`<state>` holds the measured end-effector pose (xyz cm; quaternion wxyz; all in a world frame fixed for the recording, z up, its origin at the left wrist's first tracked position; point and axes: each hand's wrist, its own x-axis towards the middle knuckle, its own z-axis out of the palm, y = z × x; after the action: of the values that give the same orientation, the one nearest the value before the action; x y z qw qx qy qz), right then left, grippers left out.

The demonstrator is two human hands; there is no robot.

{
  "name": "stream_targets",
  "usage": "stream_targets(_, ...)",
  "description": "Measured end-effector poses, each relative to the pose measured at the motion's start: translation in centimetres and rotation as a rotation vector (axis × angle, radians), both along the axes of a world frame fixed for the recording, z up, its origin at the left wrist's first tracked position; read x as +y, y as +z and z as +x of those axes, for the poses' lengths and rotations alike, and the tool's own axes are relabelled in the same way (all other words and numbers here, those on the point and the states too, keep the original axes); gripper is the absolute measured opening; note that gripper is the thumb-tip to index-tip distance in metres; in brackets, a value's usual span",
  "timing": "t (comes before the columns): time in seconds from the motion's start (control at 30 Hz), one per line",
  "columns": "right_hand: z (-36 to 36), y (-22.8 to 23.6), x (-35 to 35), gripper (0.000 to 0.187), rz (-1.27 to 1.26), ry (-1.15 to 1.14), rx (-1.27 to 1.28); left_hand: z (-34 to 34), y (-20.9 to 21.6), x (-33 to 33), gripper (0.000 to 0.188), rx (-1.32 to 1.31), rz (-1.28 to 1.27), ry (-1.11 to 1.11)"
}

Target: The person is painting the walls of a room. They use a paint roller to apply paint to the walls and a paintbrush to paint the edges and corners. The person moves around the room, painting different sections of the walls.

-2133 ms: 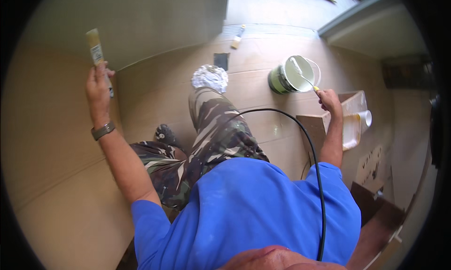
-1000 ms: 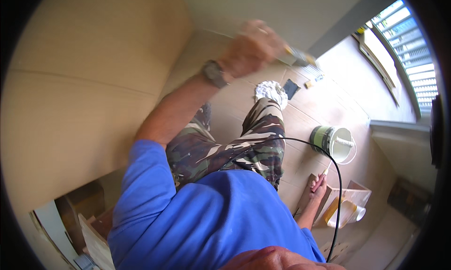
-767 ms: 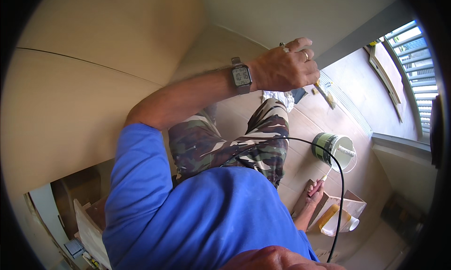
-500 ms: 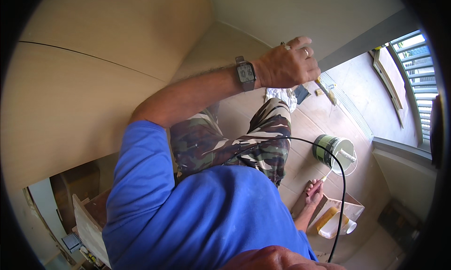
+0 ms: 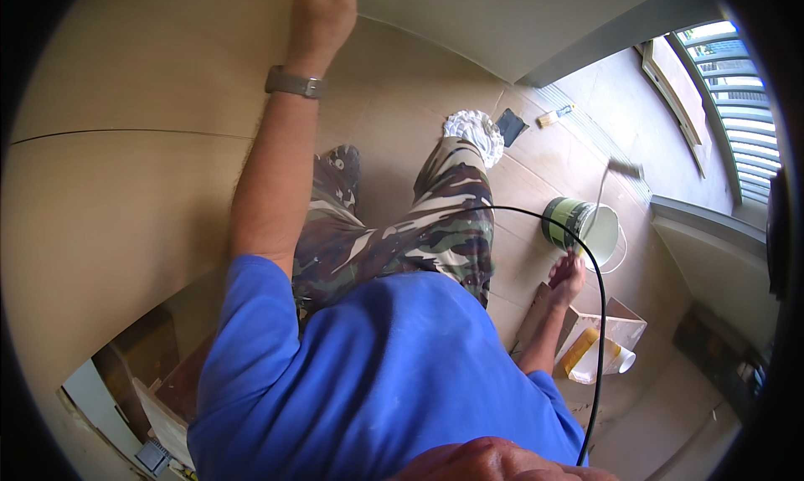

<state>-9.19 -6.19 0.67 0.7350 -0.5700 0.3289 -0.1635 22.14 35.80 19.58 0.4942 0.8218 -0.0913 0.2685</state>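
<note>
Head camera view, looking down past a blue cotton-like short-sleeved shirt (image 5: 394, 355) and green, brown and white camouflage trousers (image 5: 456, 213): a person works above a tan tiled floor (image 5: 394, 71). The right hand (image 5: 568, 280), lower right of centre, is closed around the handle of a long-framed paint roller with a thin pale metal rod (image 5: 602, 195). Its roller head, a short whitish cylinder (image 5: 626, 169) blurred at its edges, shows just beyond the rim of a round green-and-black bucket with a pale interior (image 5: 563, 217) — the rod crosses in front of the bucket's opening. The left hand (image 5: 322, 16) is raised at the top edge, a grey-banded wristwatch (image 5: 293, 82) below it; its fingers are partly cut off, so I cannot tell whether they grip anything. Beside this arm stands a large smooth tan panel (image 5: 126, 205). On the floor near one foot, which is wrapped in crumpled white cloth (image 5: 475, 133), lie a dark flat square (image 5: 511, 128) and a pale-bristled paintbrush (image 5: 554, 115). Near the right forearm sit an open wooden box (image 5: 620, 315) and a white-and-yellow plastic container (image 5: 596, 357). A thin black cable (image 5: 601, 330) arcs across the right side — louvred window slats (image 5: 741, 104) glow beyond.
</note>
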Motion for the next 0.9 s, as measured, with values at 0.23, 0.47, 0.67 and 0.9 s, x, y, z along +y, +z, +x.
stream_targets(0.23,11.5,2.4,4.5,0.027,-0.282,0.41,-0.019,-1.5,-0.8,3.9,0.029,0.122,-0.009,0.075)
stream_targets(0.47,22.0,2.4,8.5,0.027,-0.184,0.736,-0.01,-3.5,-1.1,8.4,0.027,0.207,0.049,0.298)
stream_targets(0.67,29.2,0.8,13.2,0.034,-0.313,0.897,0.016,-3.4,-1.0,10.6,0.024,0.233,0.013,0.305)
stream_targets(0.9,35.2,-4.5,16.0,0.031,-0.772,0.996,-0.028,-3.7,-1.0,9.8,0.021,0.305,0.04,0.279)
